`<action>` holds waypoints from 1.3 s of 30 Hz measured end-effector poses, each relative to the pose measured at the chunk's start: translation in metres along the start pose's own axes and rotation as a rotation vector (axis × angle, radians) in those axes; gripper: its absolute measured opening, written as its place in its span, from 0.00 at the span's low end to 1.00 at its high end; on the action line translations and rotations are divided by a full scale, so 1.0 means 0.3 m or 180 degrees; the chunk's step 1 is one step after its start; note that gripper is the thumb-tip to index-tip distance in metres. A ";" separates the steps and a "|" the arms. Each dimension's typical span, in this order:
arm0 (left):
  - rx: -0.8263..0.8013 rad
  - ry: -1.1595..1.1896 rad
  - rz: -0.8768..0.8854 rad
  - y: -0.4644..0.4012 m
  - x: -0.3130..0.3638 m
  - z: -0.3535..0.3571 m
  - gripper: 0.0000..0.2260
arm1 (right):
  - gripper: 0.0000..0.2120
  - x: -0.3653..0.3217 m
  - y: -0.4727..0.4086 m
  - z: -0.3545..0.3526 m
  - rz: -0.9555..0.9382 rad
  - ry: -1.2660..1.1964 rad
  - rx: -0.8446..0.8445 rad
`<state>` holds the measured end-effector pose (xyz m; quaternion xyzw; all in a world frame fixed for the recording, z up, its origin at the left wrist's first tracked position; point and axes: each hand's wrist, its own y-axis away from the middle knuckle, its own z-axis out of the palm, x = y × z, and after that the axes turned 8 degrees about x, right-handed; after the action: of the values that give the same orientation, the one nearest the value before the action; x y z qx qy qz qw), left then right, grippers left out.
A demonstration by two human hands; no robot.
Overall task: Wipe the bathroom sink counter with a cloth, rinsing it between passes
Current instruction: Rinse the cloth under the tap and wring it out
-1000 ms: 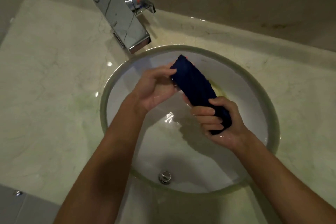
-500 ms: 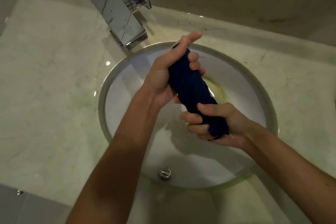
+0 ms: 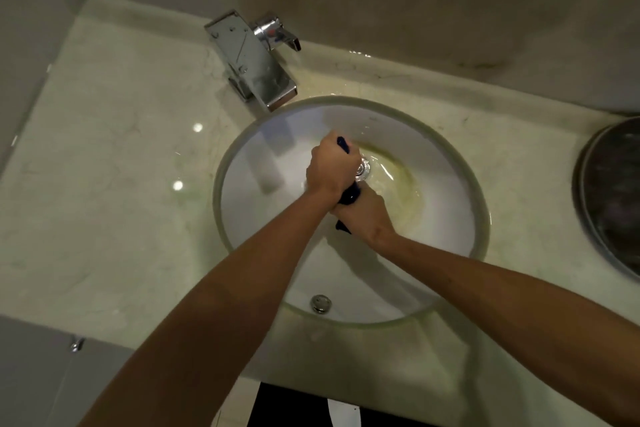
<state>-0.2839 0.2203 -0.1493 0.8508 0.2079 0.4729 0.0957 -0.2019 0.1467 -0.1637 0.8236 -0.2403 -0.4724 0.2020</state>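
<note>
A dark blue cloth [image 3: 349, 195], rolled into a tight twist, is held over the middle of the round white sink basin [image 3: 446, 204]. My left hand [image 3: 330, 166] grips its upper end, with only a blue tip showing above the knuckles. My right hand [image 3: 363, 217] grips the lower end just below, touching the left hand. Most of the cloth is hidden inside both fists. Water and a yellowish stain lie in the basin beside the drain [image 3: 363, 168].
A chrome faucet [image 3: 254, 59] with its lever handle stands at the back left of the basin. Pale marble counter [image 3: 114, 163] surrounds the sink and looks wet. A dark round metal vessel [image 3: 613, 191] sits at the right edge. An overflow fitting [image 3: 321, 303] is in the basin's near wall.
Both hands have closed together on the cloth, the left fist now wrapped over its top end. The view has pulled back and shifted, showing more counter and the vessel on the right.
</note>
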 end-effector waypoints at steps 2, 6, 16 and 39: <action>0.0002 -0.0142 -0.0096 0.004 -0.009 -0.008 0.04 | 0.17 0.004 0.009 0.014 -0.0034 0.0150 0.0042; 0.0005 -0.0128 -0.0177 0.020 -0.013 -0.033 0.05 | 0.18 -0.009 0.031 0.015 -0.0027 0.0359 0.0051; -0.0341 0.0398 -0.0409 0.011 -0.024 -0.123 0.04 | 0.13 -0.087 0.095 0.023 -0.0130 0.0737 0.0068; -0.1433 0.2502 -0.1634 0.146 0.177 -0.337 0.14 | 0.34 -0.105 0.275 -0.260 -0.0176 -0.1776 0.0079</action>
<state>-0.3329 0.2013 -0.0388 0.4890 0.3233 0.7510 0.3039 -0.1643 0.1071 -0.0593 0.6704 -0.2698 -0.6832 0.1049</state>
